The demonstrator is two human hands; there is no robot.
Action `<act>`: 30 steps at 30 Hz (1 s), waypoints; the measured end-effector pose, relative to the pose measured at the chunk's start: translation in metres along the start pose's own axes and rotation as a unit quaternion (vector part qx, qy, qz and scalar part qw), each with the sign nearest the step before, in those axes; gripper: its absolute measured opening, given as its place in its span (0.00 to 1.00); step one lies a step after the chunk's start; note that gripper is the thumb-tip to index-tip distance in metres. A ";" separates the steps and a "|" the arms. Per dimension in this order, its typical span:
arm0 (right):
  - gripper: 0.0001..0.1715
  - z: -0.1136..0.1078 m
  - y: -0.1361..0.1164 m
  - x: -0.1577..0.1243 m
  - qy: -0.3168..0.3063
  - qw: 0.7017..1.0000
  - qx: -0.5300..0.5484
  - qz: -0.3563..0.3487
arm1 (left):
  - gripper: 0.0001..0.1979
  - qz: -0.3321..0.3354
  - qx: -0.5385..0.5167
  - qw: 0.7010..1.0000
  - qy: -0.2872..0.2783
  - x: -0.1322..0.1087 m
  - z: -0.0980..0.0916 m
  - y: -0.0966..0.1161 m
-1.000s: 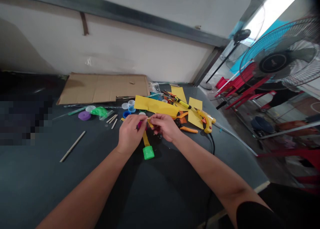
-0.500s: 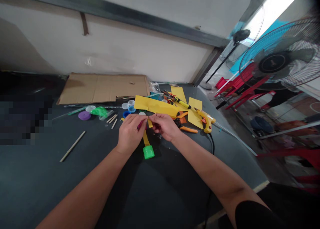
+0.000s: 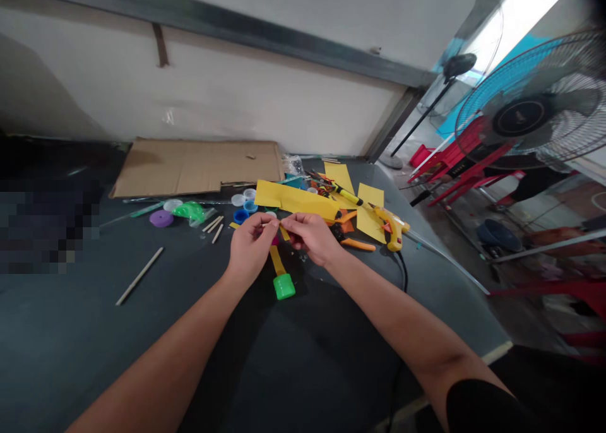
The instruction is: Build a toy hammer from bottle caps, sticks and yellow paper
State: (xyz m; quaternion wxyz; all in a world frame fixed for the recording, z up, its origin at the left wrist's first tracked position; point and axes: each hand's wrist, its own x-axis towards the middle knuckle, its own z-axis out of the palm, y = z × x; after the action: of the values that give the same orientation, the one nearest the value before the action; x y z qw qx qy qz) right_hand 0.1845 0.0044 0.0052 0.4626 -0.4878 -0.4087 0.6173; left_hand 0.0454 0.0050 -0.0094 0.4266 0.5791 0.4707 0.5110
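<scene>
My left hand [image 3: 250,243] is closed in a pinch, its fingertips at the upper end of a small yellow paper strip [image 3: 285,232]. From the other side, my right hand [image 3: 312,238] grips the same strip between thumb and fingers. Under my left fingers a bit of a pink piece [image 3: 275,239] shows, mostly covered. A longer yellow strip [image 3: 278,260] runs from there toward me and ends at a green bottle cap [image 3: 284,286] on the dark table.
Beyond my hands lie yellow paper [image 3: 296,201], blue caps [image 3: 241,216], orange-handled pliers [image 3: 357,245] and a corded yellow glue gun [image 3: 394,231]. Cardboard [image 3: 196,168] lies along the wall. Short sticks [image 3: 213,225], a longer stick [image 3: 140,276] and a purple disc [image 3: 161,218] are leftward.
My left hand has shifted slightly right and its fingers have rearranged, with the pink piece now lower beneath them. The small yellow strip has tilted. The green cap sits slightly farther right in view.
</scene>
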 end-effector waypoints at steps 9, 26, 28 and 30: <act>0.17 0.002 -0.002 -0.003 -0.007 1.000 0.004 0.008 | 0.06 0.022 0.038 0.998 0.040 0.003 0.002 -0.006; 0.05 -0.014 0.007 -0.010 0.030 0.831 -0.374 -0.412 | 0.06 0.057 0.071 0.994 0.052 0.003 0.001 -0.013; 0.05 -0.015 0.006 -0.009 0.027 0.821 -0.381 -0.424 | 0.06 0.057 0.068 0.995 0.052 0.003 0.001 -0.014; 0.05 -0.014 0.005 -0.009 0.024 0.819 -0.379 -0.430 | 0.06 0.057 0.067 0.995 0.052 0.003 0.002 -0.014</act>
State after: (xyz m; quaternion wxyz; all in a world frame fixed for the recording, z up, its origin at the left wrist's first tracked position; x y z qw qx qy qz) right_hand 0.1984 -0.0043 -0.0005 0.4689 -0.4140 -0.7675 0.1404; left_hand 0.0455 0.0106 -0.0225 0.3320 0.6052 0.4914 0.5312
